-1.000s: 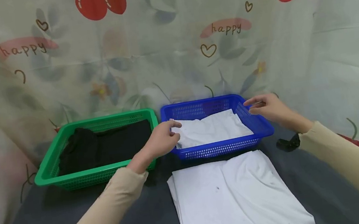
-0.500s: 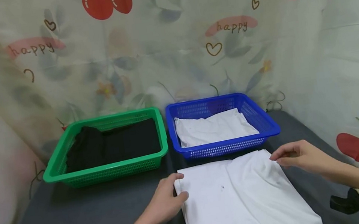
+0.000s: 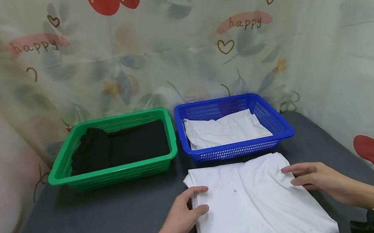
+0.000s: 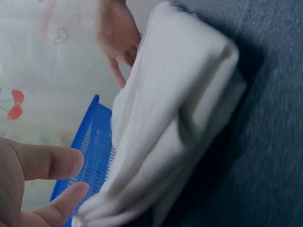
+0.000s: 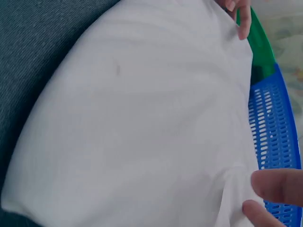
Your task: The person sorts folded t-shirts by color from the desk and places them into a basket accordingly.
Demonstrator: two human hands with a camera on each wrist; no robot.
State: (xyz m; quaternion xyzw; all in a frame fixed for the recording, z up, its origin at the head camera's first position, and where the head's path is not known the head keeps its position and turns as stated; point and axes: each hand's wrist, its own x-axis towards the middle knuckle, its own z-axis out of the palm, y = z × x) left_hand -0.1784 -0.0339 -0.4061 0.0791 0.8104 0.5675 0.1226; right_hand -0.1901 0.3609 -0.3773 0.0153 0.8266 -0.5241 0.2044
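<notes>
A folded white cloth [image 3: 255,202], looking like a garment, lies on the dark table in front of the baskets. My left hand [image 3: 184,215] is over its left edge, thumb and forefinger spread apart. In the left wrist view that thumb and finger have a gap between them with nothing in it. At the cloth's upper right edge is my right hand [image 3: 323,181], its fingers extended over the fabric. The right wrist view has its fingertips [image 5: 267,184] close to a small fold; whether they touch it I cannot tell.
Behind the cloth stands a blue basket [image 3: 237,150] with folded white fabric [image 3: 225,129] inside. Left of it, a green basket [image 3: 116,171] holds black fabric [image 3: 137,142]. A printed curtain [image 3: 153,77] hangs behind the dark table [image 3: 115,220].
Both hands have come back from the blue basket, down to the sides of the folded white cloth. Over the last half second they have moved slightly further in over its edges.
</notes>
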